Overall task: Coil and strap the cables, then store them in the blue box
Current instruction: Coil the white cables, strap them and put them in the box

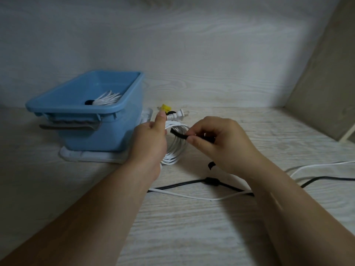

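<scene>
The counter (192,237) is a pale, whitewashed wood-grain board, matt and streaked. The wall (192,54) behind it carries the same grain, and a plain beige panel (326,83) closes the right side. The light is dim.

At the left stands the rectangular blue plastic box (107,135), smooth-walled with a rolled rim and a grey handle (69,126) on its near end. It is set on a white plastic lid (92,157). Inside it lies a bundled white cable (107,98) bound with a black band.

Just right of the box, the left hand (149,143) grips a coil of flat white cable (175,148). Its fingers (160,118) are curled round the left side of the loops, with one digit raised along the plug end. The coil stands on edge, its lower loops touching the counter and its long axis running from near to far. Its white two-pin plug (179,113) sits at the far top and points right, away from the box.

The right hand (221,146) pinches a black fabric strap (178,134) between thumb and forefinger. The strap's short end points left toward the left hand, in front of the upper loops, and another black end hangs below the palm. Whether the strap passes round the coil cannot be told.

A small yellow object (166,107) lies just behind the plug, too blurred to identify. A loose round black cable (211,181) with a thick lump on it runs across the counter under the right forearm, beside a thin loose white cable (192,196).
</scene>
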